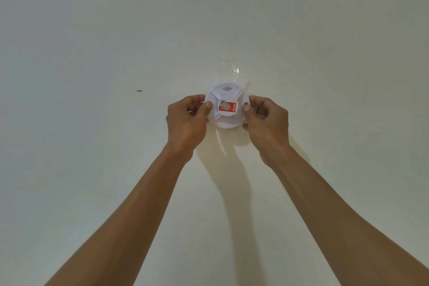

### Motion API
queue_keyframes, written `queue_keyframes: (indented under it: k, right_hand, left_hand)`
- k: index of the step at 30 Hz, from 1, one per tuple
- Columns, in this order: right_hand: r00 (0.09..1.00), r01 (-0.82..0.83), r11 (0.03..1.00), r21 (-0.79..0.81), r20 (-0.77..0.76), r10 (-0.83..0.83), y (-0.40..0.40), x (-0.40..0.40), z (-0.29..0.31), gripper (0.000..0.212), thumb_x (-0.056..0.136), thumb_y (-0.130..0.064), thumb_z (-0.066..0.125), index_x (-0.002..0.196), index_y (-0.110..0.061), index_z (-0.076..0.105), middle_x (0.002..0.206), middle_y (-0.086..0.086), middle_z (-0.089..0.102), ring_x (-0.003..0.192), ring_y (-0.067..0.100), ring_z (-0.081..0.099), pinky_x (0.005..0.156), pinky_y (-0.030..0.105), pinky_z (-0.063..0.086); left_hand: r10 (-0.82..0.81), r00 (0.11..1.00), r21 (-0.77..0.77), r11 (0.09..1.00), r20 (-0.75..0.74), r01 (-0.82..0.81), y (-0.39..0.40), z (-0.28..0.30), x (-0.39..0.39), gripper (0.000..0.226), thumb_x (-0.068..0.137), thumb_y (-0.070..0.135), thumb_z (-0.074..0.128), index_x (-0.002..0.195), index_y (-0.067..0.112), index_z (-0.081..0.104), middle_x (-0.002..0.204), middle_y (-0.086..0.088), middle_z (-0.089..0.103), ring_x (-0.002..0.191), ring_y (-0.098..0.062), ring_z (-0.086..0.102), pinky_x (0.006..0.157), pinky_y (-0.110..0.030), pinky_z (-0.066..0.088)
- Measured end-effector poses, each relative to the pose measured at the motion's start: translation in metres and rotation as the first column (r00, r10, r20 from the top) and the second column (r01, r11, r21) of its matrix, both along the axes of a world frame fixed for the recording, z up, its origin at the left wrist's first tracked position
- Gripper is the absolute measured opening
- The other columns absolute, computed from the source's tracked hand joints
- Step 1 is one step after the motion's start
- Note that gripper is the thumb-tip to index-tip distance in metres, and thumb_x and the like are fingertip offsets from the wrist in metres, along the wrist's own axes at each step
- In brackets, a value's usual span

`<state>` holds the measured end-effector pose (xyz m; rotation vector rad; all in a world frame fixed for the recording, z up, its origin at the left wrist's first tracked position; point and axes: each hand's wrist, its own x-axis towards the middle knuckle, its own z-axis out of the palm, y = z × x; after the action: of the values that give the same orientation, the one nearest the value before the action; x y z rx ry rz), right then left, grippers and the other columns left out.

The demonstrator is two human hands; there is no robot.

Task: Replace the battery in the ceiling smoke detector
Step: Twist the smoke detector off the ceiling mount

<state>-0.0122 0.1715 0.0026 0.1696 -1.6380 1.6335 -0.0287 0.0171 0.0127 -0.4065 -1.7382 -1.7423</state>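
A round white smoke detector (226,93) sits against the white ceiling, with a red label (228,107) and a small grey sticker at its centre and white ribs running out to the rim. My left hand (186,121) grips its left rim, thumb on the face. On the opposite rim, my right hand (267,121) holds on with its thumb pressed near the label. Both arms reach up from the bottom of the view. No battery is visible.
Clear tape (232,67) is stuck to the ceiling just beyond the detector. A small orange-yellow speck (138,91) marks the ceiling to the left. The plain ceiling (92,30) fills the rest of the view.
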Motion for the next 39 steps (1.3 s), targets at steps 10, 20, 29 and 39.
queue_keyframes:
  k: [10,20,29,39]
  right_hand:
    - [0.993,-0.115,0.992,-0.06,-0.032,0.113,0.004,0.02,0.007,0.021,0.094,-0.013,0.066,0.115,-0.01,0.069,0.095,0.001,0.07,0.094,0.02,0.073,0.082,0.04,0.062]
    - [0.97,-0.232,0.967,-0.103,0.046,0.237,0.005,0.082,-0.078,0.028,0.095,-0.013,0.066,0.122,-0.006,0.067,0.111,0.014,0.071,0.095,0.021,0.073,0.084,0.033,0.061]
    - [0.877,-0.279,0.918,-0.281,0.316,0.363,0.007,0.118,-0.277,0.029,0.093,-0.011,0.067,0.12,-0.003,0.068,0.104,0.008,0.076,0.099,0.022,0.074,0.089,0.036,0.06]
    - [0.796,-0.288,0.894,-0.344,0.433,0.423,0.009,0.156,-0.452,0.03,0.091,-0.013,0.07,0.12,-0.006,0.068,0.113,0.018,0.072,0.104,0.028,0.072,0.092,0.041,0.059]
  left_hand:
    - [-0.094,0.996,0.031,0.995,-0.013,0.094,-0.002,0.007,0.019,0.026,0.093,0.016,0.073,0.117,0.007,0.072,0.104,-0.01,0.077,0.097,-0.026,0.075,0.089,-0.045,0.061]
    - [-0.289,0.953,0.122,0.953,0.085,0.278,-0.011,-0.077,0.085,0.024,0.092,0.007,0.071,0.116,0.008,0.069,0.106,-0.011,0.078,0.098,-0.024,0.076,0.084,-0.032,0.062]
    - [-0.31,0.872,0.208,0.947,0.378,0.247,-0.021,-0.276,0.117,0.025,0.087,0.007,0.074,0.112,0.006,0.072,0.106,-0.015,0.077,0.1,-0.03,0.075,0.086,-0.036,0.061]
    - [-0.263,0.84,0.184,0.963,0.474,0.198,-0.02,-0.45,0.158,0.026,0.09,0.004,0.072,0.116,0.003,0.071,0.107,-0.014,0.077,0.103,-0.032,0.074,0.088,-0.04,0.061]
